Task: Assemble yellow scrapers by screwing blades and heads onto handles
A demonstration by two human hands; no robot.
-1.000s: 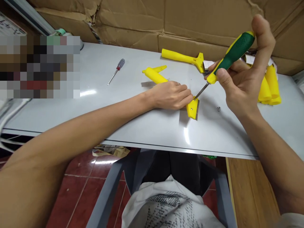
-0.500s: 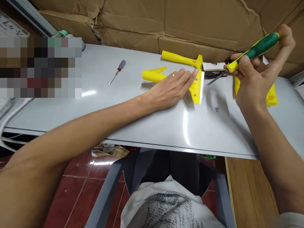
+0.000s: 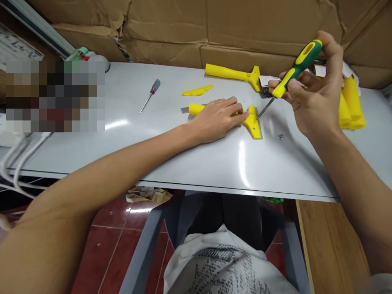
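Note:
My left hand [image 3: 217,120] lies closed over the handle of a yellow scraper [image 3: 254,125], pressing it to the white table. The scraper's wide head points right, with small screws in its face. My right hand [image 3: 318,96] grips a green and yellow screwdriver [image 3: 301,65], its shaft slanting down left. The tip is at the head's right edge; whether it touches is unclear. Several loose screws [image 3: 281,137] lie right of the head. A thin metal strip [image 3: 185,110] sticks out beyond the handle's left end. Above it rests a loose yellow plastic piece [image 3: 197,90].
A second yellow scraper [image 3: 229,74] lies at the back by a small black and white box [image 3: 266,83]. Yellow tubular handles [image 3: 352,104] are at the right. A small purple-handled screwdriver [image 3: 155,86] lies left. Cardboard [image 3: 168,28] stands behind the table; white cables [image 3: 26,157] hang at left.
My right hand has brought the screwdriver left and its tip to the scraper's head. Under my left hand, the scraper has shifted toward me, away from the loose yellow piece.

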